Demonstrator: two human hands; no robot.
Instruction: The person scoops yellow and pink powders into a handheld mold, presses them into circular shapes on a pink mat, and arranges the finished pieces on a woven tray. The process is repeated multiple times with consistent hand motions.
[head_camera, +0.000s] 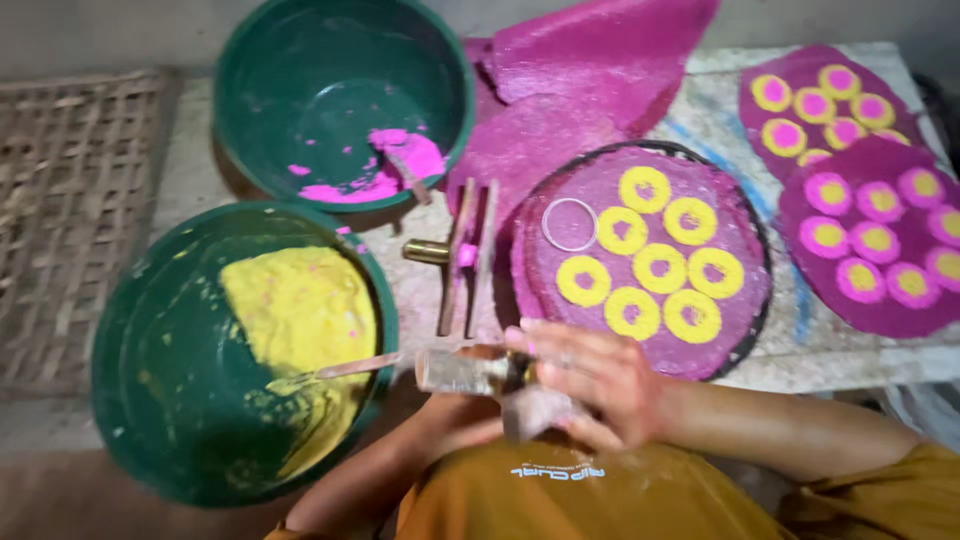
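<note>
Under the right hand (600, 385), a tube (462, 371).

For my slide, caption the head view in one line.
Both hands hold a small mould beside green bowls and a pink disc of yellow rings.

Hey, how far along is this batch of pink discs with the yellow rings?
Two discs at right look finished, yellow rings with pink centres. The middle disc has seven yellow rings, centres unfilled, plus an empty ring mould. Both hands, left hand and right hand, grip a small tool. Yellow paste and pink paste remain.
</note>
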